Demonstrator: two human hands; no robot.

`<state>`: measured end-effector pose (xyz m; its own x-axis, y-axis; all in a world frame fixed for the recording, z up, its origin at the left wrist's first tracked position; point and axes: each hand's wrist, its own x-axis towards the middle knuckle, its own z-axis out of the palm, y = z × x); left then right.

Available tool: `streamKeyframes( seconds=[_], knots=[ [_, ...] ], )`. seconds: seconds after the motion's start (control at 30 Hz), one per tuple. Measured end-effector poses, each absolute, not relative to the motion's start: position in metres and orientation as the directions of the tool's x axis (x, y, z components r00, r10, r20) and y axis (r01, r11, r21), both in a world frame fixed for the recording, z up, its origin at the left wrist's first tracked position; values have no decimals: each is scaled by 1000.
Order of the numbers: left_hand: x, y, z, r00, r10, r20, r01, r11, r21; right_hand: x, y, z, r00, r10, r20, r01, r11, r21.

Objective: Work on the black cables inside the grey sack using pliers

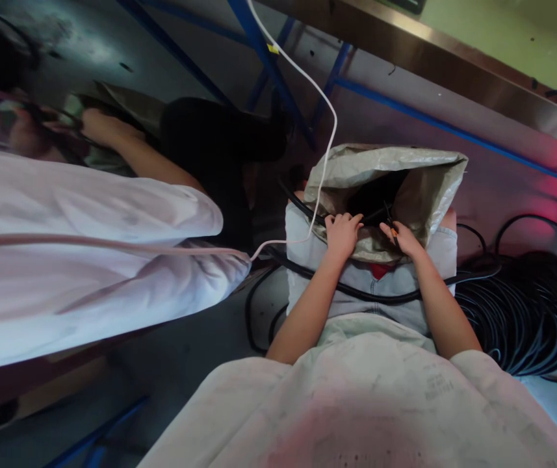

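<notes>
A thick black cable [305, 209] runs over my lap to the mouth of an open woven sack [356, 159], whose inside is dark. My left hand [342, 235] is closed over the cable at the sack's near edge, fingers curled down. Close to its right, my right hand [407, 240] grips small cutters [394, 233] with orange on the handles. Their thin dark jaws point up and left, over the sack opening; whether they touch the cable, I cannot tell. Another stretch of black cable [380, 298] crosses my thighs beneath my forearms.
A large coil of black cable [526, 312] lies on the floor at my right. A white cord [329, 110] hangs down across the sack's left side. At left, a person in a white shirt [88, 195] sits close by. A metal-edged table [434, 55] on blue legs stands ahead.
</notes>
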<state>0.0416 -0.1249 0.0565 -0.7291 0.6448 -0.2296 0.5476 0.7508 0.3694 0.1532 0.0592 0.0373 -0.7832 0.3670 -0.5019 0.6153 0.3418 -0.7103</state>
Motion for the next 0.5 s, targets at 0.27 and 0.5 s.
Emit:
streamKeyframes(
  seconds=[0.27, 0.5],
  knots=[
    [42, -127, 58, -748, 620, -235, 524, 770, 364, 155, 61, 41, -759, 407, -509, 639, 317, -700],
    [48, -128, 54, -665, 704, -250, 609, 705, 364, 158, 67, 32, -779, 350, -521, 627, 397, -671]
  ],
)
